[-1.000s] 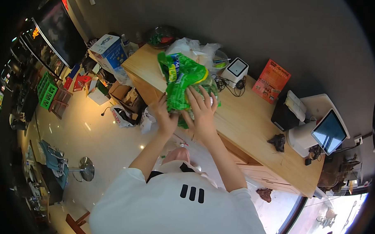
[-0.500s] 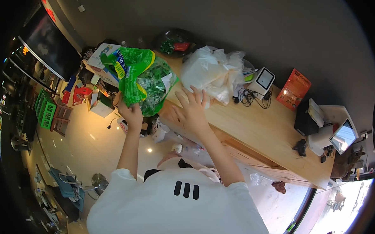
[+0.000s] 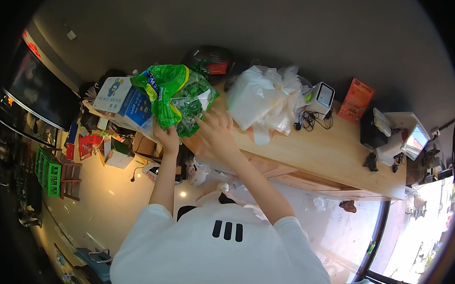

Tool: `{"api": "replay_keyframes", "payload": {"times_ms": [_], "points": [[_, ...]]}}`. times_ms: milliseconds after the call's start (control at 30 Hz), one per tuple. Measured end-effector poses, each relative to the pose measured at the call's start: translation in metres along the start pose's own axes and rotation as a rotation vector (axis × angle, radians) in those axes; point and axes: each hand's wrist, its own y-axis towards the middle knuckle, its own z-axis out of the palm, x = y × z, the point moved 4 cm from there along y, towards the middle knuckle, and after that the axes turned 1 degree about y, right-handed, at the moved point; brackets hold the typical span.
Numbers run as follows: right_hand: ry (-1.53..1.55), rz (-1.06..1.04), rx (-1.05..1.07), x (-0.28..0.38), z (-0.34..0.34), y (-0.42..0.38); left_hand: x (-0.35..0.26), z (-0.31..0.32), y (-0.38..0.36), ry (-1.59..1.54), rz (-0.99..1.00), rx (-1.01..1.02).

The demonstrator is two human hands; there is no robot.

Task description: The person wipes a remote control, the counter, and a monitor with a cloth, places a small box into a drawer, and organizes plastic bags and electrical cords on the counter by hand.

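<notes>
A green printed plastic bag (image 3: 164, 92) with a clear window lies at the left end of the wooden counter. Small green wrapped pieces (image 3: 191, 103) show through the window. My left hand (image 3: 166, 138) pinches the bag's lower left edge, its fingers closed on the plastic. Against the bag's lower right side is my right hand (image 3: 218, 131), fingers spread, the tips at or just touching the film. White plastic bags (image 3: 256, 98) lie in a heap to the right of the green bag.
A wooden counter (image 3: 307, 152) runs to the right, carrying a white device with a screen (image 3: 320, 97), a coiled black cable (image 3: 316, 120), a red sign (image 3: 355, 100) and a tablet stand (image 3: 413, 143). At the left stands a blue-and-white box (image 3: 123, 102); behind is a dark bowl (image 3: 208, 58).
My right hand has moved left from the white bags to the green bag. My left hand stays at the green bag's edge. The view has shifted slightly.
</notes>
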Motion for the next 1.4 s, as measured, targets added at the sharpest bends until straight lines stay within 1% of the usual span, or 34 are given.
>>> {"api": "replay_keyframes", "payload": {"times_ms": [33, 67, 100, 133, 167, 200, 233, 267, 367, 433, 467, 533, 567, 633, 667, 700, 733, 767, 800, 833, 900, 933, 967, 1000, 1033, 1067, 1100, 1167, 1200, 1233, 1267, 1300, 1367, 1400], "points": [[0.0, 0.002, 0.015, -0.004, 0.008, -0.001, 0.022, 0.005, -0.006, -0.039, -0.052, 0.018], [-0.004, 0.002, 0.017, -0.009, 0.012, -0.004, 0.067, 0.017, -0.024, 0.027, -0.175, 0.056], [-0.022, 0.023, 0.073, -0.014, 0.017, -0.009, 0.085, 0.019, -0.027, 0.027, -0.18, 0.056], [-0.039, 0.043, 0.129, -0.019, 0.022, -0.012, 0.104, 0.024, -0.031, 0.145, -0.336, 0.218], [-0.039, 0.041, 0.13, -0.022, 0.026, -0.014, 0.116, 0.027, -0.032, 0.188, -0.331, 0.29], [-0.038, 0.048, 0.119, -0.025, 0.029, -0.015, 0.119, 0.028, -0.028, 0.23, -0.321, 0.362], [-0.038, 0.055, 0.109, -0.028, 0.032, -0.016, 0.12, 0.031, -0.028, 0.229, -0.323, 0.36], [-0.036, 0.051, 0.113, -0.03, 0.037, -0.016, 0.122, 0.035, -0.029, 0.19, -0.37, 0.373], [-0.079, 0.066, 0.118, -0.034, 0.043, -0.009, 0.106, 0.035, -0.023, 0.21, -0.527, 0.473], [-0.064, 0.095, 0.086, -0.035, 0.04, -0.007, 0.099, 0.031, -0.023, 0.031, -0.193, 0.318], [-0.066, 0.095, 0.087, -0.037, 0.039, -0.007, 0.102, 0.028, -0.029, 0.03, -0.194, 0.318], [-0.095, 0.123, 0.068, -0.047, 0.037, -0.008, 0.085, 0.007, -0.03, 0.109, -0.178, 0.103], [-0.097, 0.124, 0.068, -0.053, 0.036, -0.008, 0.083, 0.002, -0.03, 0.107, -0.178, 0.103], [-0.234, 0.204, 0.002, -0.068, 0.028, -0.006, 0.082, -0.007, -0.028, -0.152, -0.158, 0.027], [-0.238, 0.206, 0.002, -0.075, 0.024, -0.005, 0.082, -0.013, -0.027, -0.133, -0.145, 0.061], [-0.396, 0.23, -0.004, -0.082, 0.017, -0.004, 0.079, -0.019, -0.025, -0.137, -0.147, 0.062], [-0.554, 0.254, -0.01, -0.088, 0.012, -0.002, 0.074, -0.026, -0.024, 0.016, -0.091, 0.06], [-0.557, 0.258, -0.011, -0.094, 0.01, -0.001, 0.07, -0.029, -0.02, 0.168, -0.032, 0.058], [-0.62, 0.244, -0.034, -0.101, 0.011, -0.001, 0.061, -0.029, -0.017, 0.126, 0.031, 0.044], [-0.683, 0.23, -0.058, -0.106, 0.013, -0.001, 0.055, -0.029, -0.016, 0.122, 0.032, 0.048], [-0.703, 0.238, -0.079, -0.113, 0.016, -0.001, 0.036, -0.026, -0.018, 0.312, 0.271, 0.117], [-0.736, 0.23, -0.06, -0.114, 0.015, 0.0, 0.025, -0.021, -0.018, 0.281, 0.347, 0.099], [-0.769, 0.222, -0.04, -0.115, 0.015, 0.0, 0.022, -0.016, -0.02, 0.275, 0.349, 0.1], [-0.773, 0.225, -0.04, -0.114, 0.01, 0.001, 0.02, -0.009, -0.024, 0.233, 0.374, 0.176], [-0.769, 0.251, 0.019, -0.115, 0.003, 0.001, 0.009, -0.001, -0.025, 0.191, 0.399, 0.252], [-0.765, 0.276, 0.078, -0.115, -0.004, 0.001, -0.003, 0.007, -0.024, 0.136, 0.426, 0.269], [-0.768, 0.278, 0.078, -0.118, -0.013, 0.001, -0.007, 0.015, -0.023, 0.133, 0.426, 0.27], [-0.529, 0.337, -0.17, -0.129, -0.045, -0.002, -0.014, 0.037, -0.026, -0.059, 0.418, 0.519], [-0.535, 0.34, -0.168, -0.134, -0.058, -0.001, -0.035, 0.043, -0.017, -0.04, 0.436, 0.527], [-0.403, 0.372, -0.267, -0.138, -0.076, -0.002, -0.041, 0.05, -0.015, -0.047, 0.435, 0.529], [-0.27, 0.401, -0.365, -0.143, -0.092, -0.002, -0.043, 0.058, -0.015, -0.096, 0.378, 0.593], [-0.277, 0.405, -0.366, -0.146, -0.104, 0.0, -0.045, 0.067, -0.014, -0.146, 0.321, 0.658], [-0.126, 0.564, -0.404, -0.16, -0.122, 0.0, -0.049, 0.084, -0.013, -0.137, 0.312, 0.644], [-0.132, 0.566, -0.407, -0.167, -0.128, 0.001, -0.05, 0.092, -0.012, -0.15, 0.298, 0.662]]}}
